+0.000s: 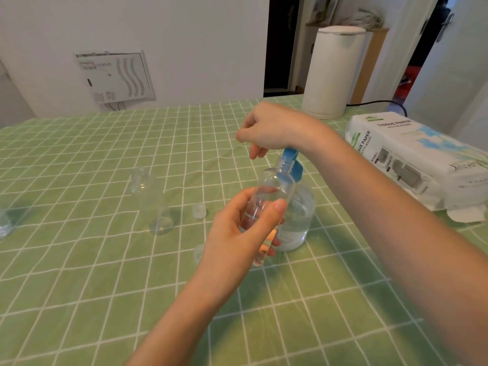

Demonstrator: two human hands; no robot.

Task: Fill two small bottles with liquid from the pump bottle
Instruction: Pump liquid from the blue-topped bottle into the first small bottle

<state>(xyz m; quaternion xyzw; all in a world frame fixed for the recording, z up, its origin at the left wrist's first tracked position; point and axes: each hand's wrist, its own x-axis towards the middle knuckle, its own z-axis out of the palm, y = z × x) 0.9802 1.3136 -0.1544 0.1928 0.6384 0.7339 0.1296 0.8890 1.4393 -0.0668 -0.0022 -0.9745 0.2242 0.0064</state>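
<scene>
My left hand [237,233] grips a small clear bottle [266,199], tilted with its open neck up against the blue pump head [291,165] of the clear pump bottle [298,215]. A little liquid shows low in the small bottle. My right hand [272,128] rests on top of the pump head, fingers loosely curled and pointing down. The pump bottle stands on the green checked tablecloth [92,260], partly full of clear liquid. A second small clear bottle [151,199] stands uncapped to the left. Two small clear caps [198,210] [198,252] lie between the bottles.
A white cylindrical appliance [331,72] stands at the table's far right with a black cord. A pack of tissue paper [412,159] lies on the right edge. Part of a clear glass object [4,223] shows at the left edge.
</scene>
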